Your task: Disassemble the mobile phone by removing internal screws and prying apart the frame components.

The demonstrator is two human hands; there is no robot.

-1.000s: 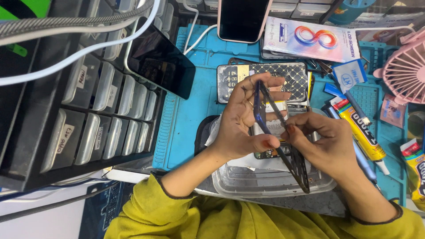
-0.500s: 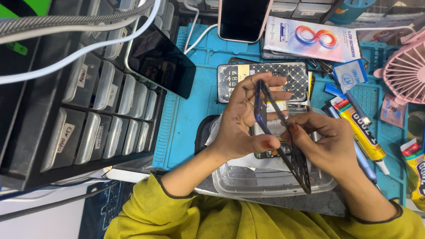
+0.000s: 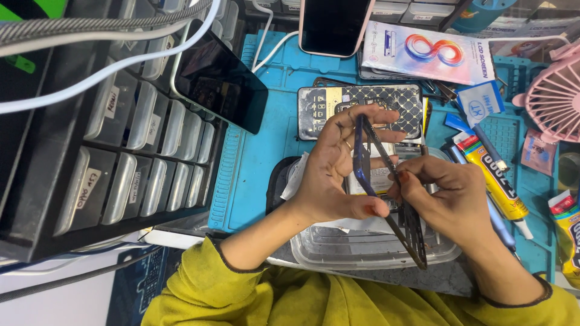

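**Two hands on a phone frame over the blue mat**

From where I stood, the left hand (image 3: pixel 338 169) was closed on a thin dark phone frame (image 3: pixel 386 193), thumb pressed at its lower edge and fingers spread behind the upper end; the frame stood edge-on and tilted, its top toward twelve o'clock and its lower end running down toward five o'clock; the right hand (image 3: pixel 447 199) pinched the same frame from the three o'clock side, fingertips narrow and set against its middle; whether a small tool sat between those fingertips I could not tell.

Beneath both hands lay a clear plastic tray (image 3: pixel 362 253), at six o'clock from the frame; all of it rested on a blue work mat (image 3: pixel 266 157); at twelve o'clock from the hands lay a patterned phone back (image 3: pixel 362 102), and beyond it a phone with a dark screen (image 3: pixel 335 24); another dark-screened phone (image 3: pixel 220 84) leaned at ten o'clock against a rack of small drawers (image 3: pixel 133 145); at three o'clock lay a yellow glue tube (image 3: pixel 492 175), and a pink fan (image 3: pixel 553 96) stood at two o'clock; both sleeves were yellow-green.
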